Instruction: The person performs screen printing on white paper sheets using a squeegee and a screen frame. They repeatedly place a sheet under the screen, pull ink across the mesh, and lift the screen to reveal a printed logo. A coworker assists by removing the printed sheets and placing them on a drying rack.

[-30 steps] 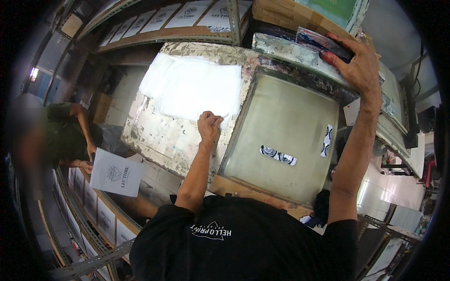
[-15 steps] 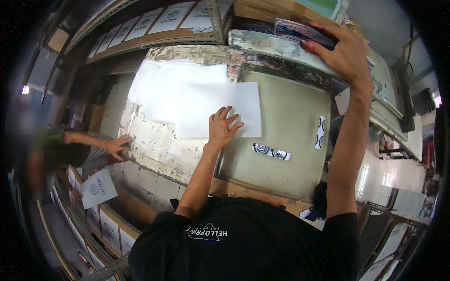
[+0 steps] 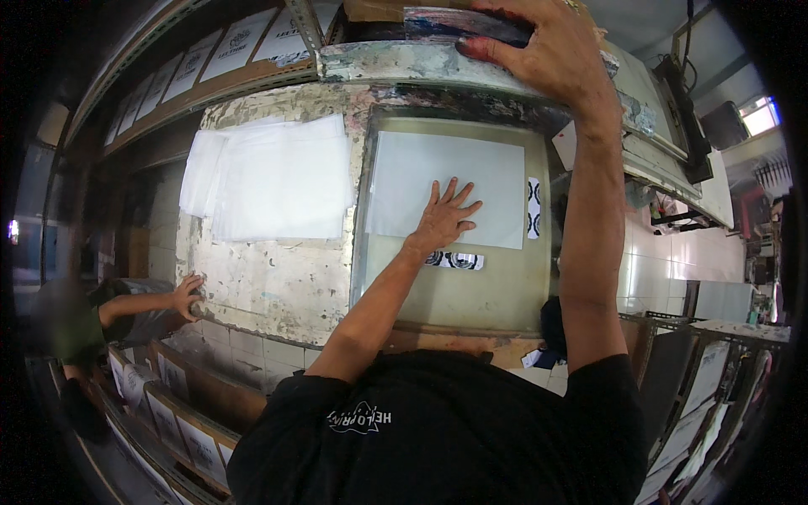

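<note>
My left hand (image 3: 444, 212) lies flat with spread fingers on a white paper sheet (image 3: 497, 206). That sheet rests on a pale greenish board (image 3: 505, 295) in front of me. Two strips with black ring patterns sit by its edges: the right strip (image 3: 534, 210) and the near strip (image 3: 468, 262), partly covered by my left hand and wrist. At the far side, my right hand (image 3: 547, 55) grips a flat ink-streaked piece (image 3: 433, 23), thumb below and fingers above, above a paint-stained beam (image 3: 396, 67). Red-dark ink marks its fingertips.
A stack of white sheets (image 3: 282, 181) lies on the paint-worn table (image 3: 269, 286) to the left. A co-worker's hand (image 3: 187, 296) touches that table's left edge. Racks of printed sheets (image 3: 240, 38) stand far left and near left; more shelving (image 3: 715, 337) stands right.
My left hand has brought the sheet rightward from beside the stack onto the greenish board and now lies flat on it. The co-worker's printed sheet no longer shows in their hand.
</note>
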Demonstrator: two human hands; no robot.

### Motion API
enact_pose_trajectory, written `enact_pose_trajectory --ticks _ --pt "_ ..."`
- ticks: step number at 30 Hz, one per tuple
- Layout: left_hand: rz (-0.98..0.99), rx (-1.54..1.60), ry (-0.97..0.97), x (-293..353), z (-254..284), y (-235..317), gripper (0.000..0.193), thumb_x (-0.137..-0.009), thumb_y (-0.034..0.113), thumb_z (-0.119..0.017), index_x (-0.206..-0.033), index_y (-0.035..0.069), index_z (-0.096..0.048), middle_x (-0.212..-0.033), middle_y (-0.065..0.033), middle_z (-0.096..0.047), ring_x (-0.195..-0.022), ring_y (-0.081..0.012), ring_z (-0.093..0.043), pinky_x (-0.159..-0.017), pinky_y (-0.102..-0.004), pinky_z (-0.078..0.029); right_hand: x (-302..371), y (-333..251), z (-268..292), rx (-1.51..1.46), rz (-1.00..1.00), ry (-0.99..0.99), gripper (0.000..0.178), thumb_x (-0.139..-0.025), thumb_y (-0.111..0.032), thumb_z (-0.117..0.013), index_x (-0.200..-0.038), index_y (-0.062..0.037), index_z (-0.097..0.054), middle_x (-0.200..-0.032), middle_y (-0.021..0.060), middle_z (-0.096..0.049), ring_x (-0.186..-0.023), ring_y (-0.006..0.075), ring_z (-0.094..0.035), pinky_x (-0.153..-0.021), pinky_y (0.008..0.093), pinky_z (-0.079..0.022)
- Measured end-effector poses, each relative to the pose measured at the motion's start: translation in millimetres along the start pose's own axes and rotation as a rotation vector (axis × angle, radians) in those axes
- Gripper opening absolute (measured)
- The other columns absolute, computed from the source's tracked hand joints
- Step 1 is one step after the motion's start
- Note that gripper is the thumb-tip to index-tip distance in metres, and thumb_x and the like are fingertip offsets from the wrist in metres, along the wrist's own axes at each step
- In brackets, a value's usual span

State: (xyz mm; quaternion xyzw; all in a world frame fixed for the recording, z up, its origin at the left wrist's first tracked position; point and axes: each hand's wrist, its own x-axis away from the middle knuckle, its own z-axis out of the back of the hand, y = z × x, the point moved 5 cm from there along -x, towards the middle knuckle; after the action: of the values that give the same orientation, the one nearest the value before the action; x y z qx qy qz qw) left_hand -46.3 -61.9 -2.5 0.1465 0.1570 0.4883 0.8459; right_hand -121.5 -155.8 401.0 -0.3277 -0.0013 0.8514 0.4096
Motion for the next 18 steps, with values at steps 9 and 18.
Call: enact_pose_trajectory --ticks 9,18 --pt "0.003 0.033 -0.005 17 -6 23 0.052 -0.095 0.045 -0.053 -0.142 0.023 -0.053 -0.161 -0.009 -0.028 -0.15 -0.0376 -0.017 -0.119 -0.0637 -0.006 -6 3 -4 -0.038 -0.028 -0.052 0.052 -0.072 -0.042 -0.082 -0.107 -0.0053 -0.075 -0.104 0.0172 -0.073 -0.097 0.0319 -0.07 -0.089 0.0368 -0.053" --pt "-0.047 0.103 -0.006 26 1 34 0.05 -0.097 0.042 -0.054 -0.141 0.019 -0.053 -0.155 -0.011 -0.039 -0.146 -0.0362 -0.028 -0.119 -0.0603 -0.014 3 -3 0 0.022 0.026 0.018 0.053 -0.071 -0.043 -0.083 -0.106 -0.0047 -0.075 -0.107 0.0164 -0.073 -0.1 0.0324 -0.068 -0.092 0.0367 -0.052"
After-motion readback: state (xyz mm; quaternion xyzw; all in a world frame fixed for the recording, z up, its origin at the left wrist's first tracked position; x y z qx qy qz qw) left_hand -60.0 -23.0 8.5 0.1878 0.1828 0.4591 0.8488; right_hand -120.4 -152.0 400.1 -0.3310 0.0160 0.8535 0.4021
